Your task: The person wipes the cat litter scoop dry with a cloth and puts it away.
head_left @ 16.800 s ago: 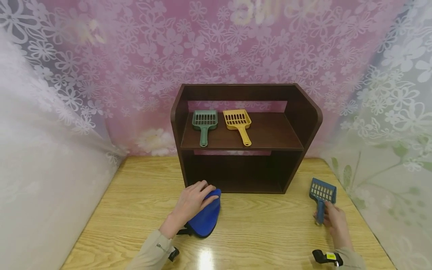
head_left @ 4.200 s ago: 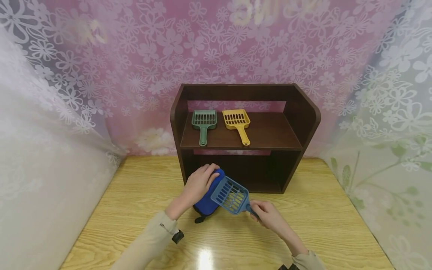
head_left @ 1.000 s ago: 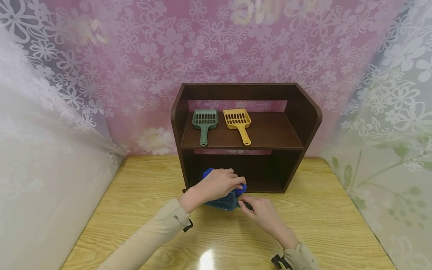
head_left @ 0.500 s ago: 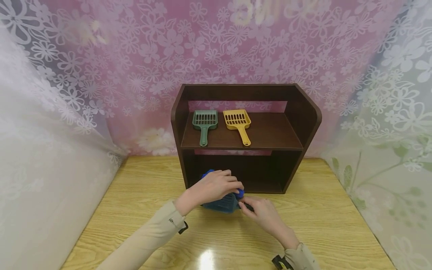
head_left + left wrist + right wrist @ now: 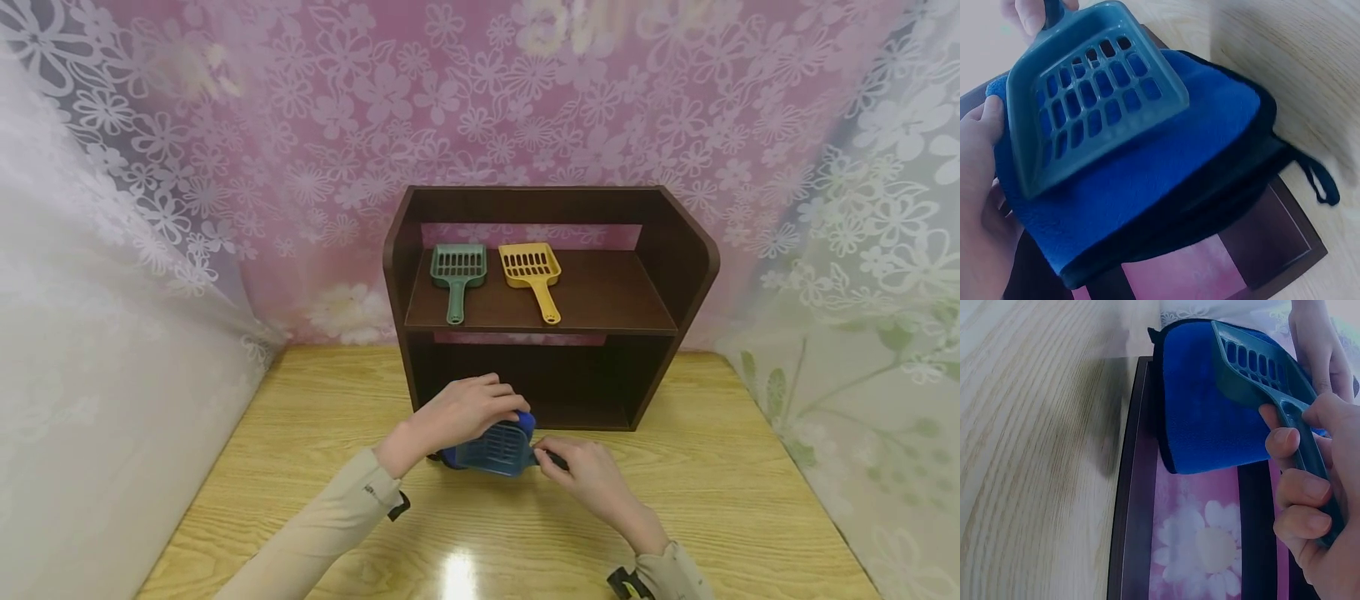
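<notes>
In front of the shelf, my right hand [image 5: 592, 477] grips the handle of a blue slotted litter scoop [image 5: 491, 451]. Its fingers wrap that handle in the right wrist view. My left hand [image 5: 468, 410] holds a plush blue cleaning cloth [image 5: 1147, 194] with black edging and a loop [image 5: 1319, 181]. In the left wrist view the thumb lies on the cloth's edge and the fingers go underneath. The scoop's pan [image 5: 1235, 384] lies over the cloth's blue face, seemingly touching it. In the head view the left hand covers part of both.
A dark brown two-tier shelf [image 5: 540, 331] stands behind the hands. On its upper board lie a green litter scoop [image 5: 456, 304] and a yellow litter scoop [image 5: 545, 304], handles forward. Beneath is a wood-grain table [image 5: 315, 433]. Floral curtains [image 5: 337, 208] hang at the back and sides.
The right hand earlier brought the scoop from the far right to the cloth. Over the last second, the left hand and cloth shift slightly left across the scoop, exposing more of its pan.
</notes>
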A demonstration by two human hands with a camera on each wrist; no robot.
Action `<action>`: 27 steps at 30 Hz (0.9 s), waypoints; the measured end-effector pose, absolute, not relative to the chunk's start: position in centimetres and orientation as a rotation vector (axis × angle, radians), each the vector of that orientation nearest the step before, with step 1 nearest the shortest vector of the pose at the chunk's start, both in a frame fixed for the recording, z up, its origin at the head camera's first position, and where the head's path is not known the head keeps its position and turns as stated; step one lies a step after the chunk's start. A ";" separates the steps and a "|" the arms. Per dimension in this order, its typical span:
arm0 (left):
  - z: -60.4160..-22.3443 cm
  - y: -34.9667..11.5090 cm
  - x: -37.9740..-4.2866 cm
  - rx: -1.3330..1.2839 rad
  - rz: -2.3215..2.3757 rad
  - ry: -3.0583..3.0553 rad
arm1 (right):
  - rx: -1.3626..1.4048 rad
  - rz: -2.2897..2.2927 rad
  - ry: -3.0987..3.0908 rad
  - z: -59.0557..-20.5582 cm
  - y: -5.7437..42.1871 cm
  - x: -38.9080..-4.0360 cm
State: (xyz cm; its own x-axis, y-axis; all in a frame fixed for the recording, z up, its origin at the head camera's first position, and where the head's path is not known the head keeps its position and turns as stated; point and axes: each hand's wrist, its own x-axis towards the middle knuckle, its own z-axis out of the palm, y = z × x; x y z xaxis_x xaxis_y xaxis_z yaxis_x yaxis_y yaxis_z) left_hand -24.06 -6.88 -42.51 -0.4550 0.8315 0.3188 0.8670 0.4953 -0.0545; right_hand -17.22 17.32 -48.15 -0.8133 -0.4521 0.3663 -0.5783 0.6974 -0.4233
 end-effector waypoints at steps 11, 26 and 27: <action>-43.4 -9.0 -24.8 -1.302 -0.350 -2.456 | 0.722 0.791 -2.680 -48.6 18.4 -17.3; -44.9 -10.4 -25.0 -1.047 -0.671 -2.538 | 0.559 0.878 -2.748 -48.9 19.7 -17.9; -45.0 -10.5 -25.0 -1.019 -0.693 -2.538 | 0.547 0.911 -2.747 -48.9 19.9 -17.9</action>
State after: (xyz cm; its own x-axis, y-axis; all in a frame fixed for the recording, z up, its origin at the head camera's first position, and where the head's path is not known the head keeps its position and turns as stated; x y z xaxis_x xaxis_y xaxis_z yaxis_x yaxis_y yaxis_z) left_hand -25.03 -10.47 -45.00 -0.6949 0.5561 0.4560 0.7107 0.6279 0.3173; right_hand -17.94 19.88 -48.86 -0.9126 -0.2825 0.2956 -0.4031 0.7424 -0.5351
